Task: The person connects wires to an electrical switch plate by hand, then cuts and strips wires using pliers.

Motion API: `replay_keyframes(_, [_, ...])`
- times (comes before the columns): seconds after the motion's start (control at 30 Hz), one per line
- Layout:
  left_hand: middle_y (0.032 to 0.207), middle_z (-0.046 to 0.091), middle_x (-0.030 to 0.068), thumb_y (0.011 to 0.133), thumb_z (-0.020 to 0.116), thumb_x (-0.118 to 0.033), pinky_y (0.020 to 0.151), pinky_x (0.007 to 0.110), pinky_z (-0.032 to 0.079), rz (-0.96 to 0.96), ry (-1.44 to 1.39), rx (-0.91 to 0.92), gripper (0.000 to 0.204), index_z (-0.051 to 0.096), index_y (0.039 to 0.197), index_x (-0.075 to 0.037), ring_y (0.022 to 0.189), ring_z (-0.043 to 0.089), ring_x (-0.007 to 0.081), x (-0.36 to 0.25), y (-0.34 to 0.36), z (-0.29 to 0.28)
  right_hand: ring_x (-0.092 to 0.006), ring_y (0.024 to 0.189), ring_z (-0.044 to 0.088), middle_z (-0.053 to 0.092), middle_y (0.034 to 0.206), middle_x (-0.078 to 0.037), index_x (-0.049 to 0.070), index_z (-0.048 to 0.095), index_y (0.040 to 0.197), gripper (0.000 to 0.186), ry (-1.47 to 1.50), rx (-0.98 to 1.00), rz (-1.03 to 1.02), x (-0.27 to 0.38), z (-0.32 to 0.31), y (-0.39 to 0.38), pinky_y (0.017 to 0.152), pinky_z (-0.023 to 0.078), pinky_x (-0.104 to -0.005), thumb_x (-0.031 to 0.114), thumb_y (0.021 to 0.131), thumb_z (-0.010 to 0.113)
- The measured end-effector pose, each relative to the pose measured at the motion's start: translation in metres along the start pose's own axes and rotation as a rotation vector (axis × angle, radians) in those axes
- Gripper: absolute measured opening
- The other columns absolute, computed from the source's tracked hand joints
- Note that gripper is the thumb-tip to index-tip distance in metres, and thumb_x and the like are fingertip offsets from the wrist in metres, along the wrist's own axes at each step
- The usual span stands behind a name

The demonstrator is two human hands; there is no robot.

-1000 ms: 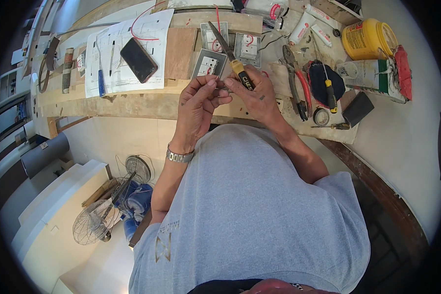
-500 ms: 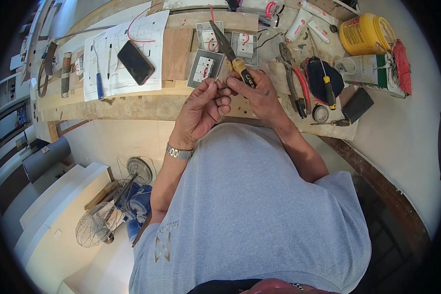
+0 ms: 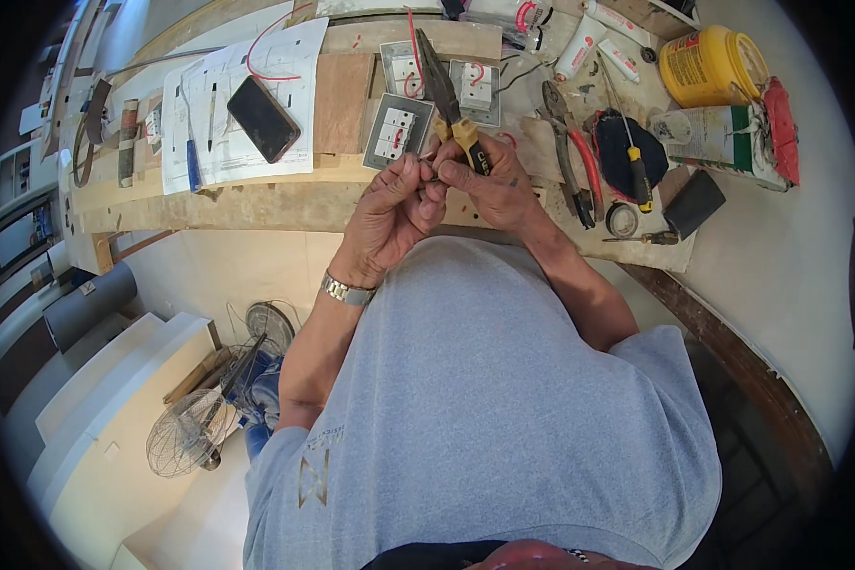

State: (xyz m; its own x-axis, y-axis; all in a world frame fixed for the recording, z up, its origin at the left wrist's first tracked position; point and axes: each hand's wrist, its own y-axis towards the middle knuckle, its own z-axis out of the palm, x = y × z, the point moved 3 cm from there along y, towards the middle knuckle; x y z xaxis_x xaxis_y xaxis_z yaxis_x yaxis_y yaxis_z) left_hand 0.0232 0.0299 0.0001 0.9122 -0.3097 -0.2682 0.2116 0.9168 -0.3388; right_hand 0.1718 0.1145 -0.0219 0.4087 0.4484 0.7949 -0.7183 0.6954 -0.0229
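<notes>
Long-nose pliers (image 3: 438,84) with yellow-and-black handles are gripped in my right hand (image 3: 496,193), their jaws pointing away from me. That hand's thumb and forefinger meet the fingertips of my left hand (image 3: 389,220), which is closed in a pinch. Whatever small thing lies between the fingertips is too small to make out. Just beyond my hands is a grey wall plate (image 3: 382,154) with white modules and a short red wire. Two similar pieces, a plate (image 3: 415,94) at the back and another plate (image 3: 489,116) to its right, lie behind the pliers.
On the left, a phone (image 3: 264,120) and a blue-handled screwdriver (image 3: 193,166) lie on a printed drawing (image 3: 176,119). To the right are red-handled pliers (image 3: 584,157), a yellow screwdriver (image 3: 640,180), a tape roll (image 3: 622,220) and a yellow tub (image 3: 703,66). A fan (image 3: 190,432) stands below left.
The pliers have swung slightly more upright, their tip moving a little right and their handle left. My right hand has shifted slightly left; both hands stay together at the fingertips.
</notes>
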Motion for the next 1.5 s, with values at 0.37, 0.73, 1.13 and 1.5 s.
replay_keyframes(0.37, [0.096, 0.072, 0.0078, 0.112, 0.062, -0.021, 0.066, 0.026, 0.047, 0.337, 0.296, -0.19, 0.018, 0.069, 0.114, -0.004, 0.074, 0.059, 0.0121, -0.024, 0.003, 0.004, -0.029, 0.108, 0.068, 0.067, 0.117, -0.015, -0.001, 0.07, 0.12, 0.029, -0.887, -0.132, -0.303, 0.036, -0.007, -0.005, 0.096, 0.053, -0.0386, 0.017, 0.099, 0.078])
replay_keyframes(0.73, [0.108, 0.076, 0.0135, 0.11, 0.066, -0.018, 0.081, 0.035, 0.057, 0.676, 0.589, -0.202, 0.015, 0.068, 0.117, -0.005, 0.09, 0.07, 0.0205, -0.06, -0.004, 0.008, -0.0405, 0.125, 0.061, 0.061, 0.134, -0.025, -0.007, 0.062, 0.131, 0.043, -0.978, -0.037, 0.01, 0.045, 0.023, -0.041, 0.109, 0.047, -0.0457, 0.028, 0.106, 0.068])
replay_keyframes(1.13, [0.107, 0.076, 0.013, 0.11, 0.064, -0.015, 0.081, 0.035, 0.057, 0.682, 0.676, -0.143, 0.012, 0.067, 0.117, -0.005, 0.089, 0.071, 0.0203, -0.06, -0.004, 0.008, -0.0401, 0.114, 0.062, 0.061, 0.123, -0.02, -0.004, 0.065, 0.123, 0.04, -1.288, -0.068, -0.147, 0.048, 0.026, -0.034, 0.099, 0.052, -0.05, 0.027, 0.1, 0.074])
replay_keyframes(1.5, [0.107, 0.076, 0.0119, 0.11, 0.064, -0.014, 0.081, 0.036, 0.058, 0.673, 0.737, -0.147, 0.012, 0.067, 0.117, -0.005, 0.09, 0.071, 0.0201, -0.061, -0.003, 0.012, -0.039, 0.108, 0.063, 0.06, 0.116, -0.018, 0.0, 0.065, 0.114, 0.035, -1.393, -0.09, -0.244, 0.05, 0.023, -0.032, 0.093, 0.054, -0.05, 0.024, 0.095, 0.08])
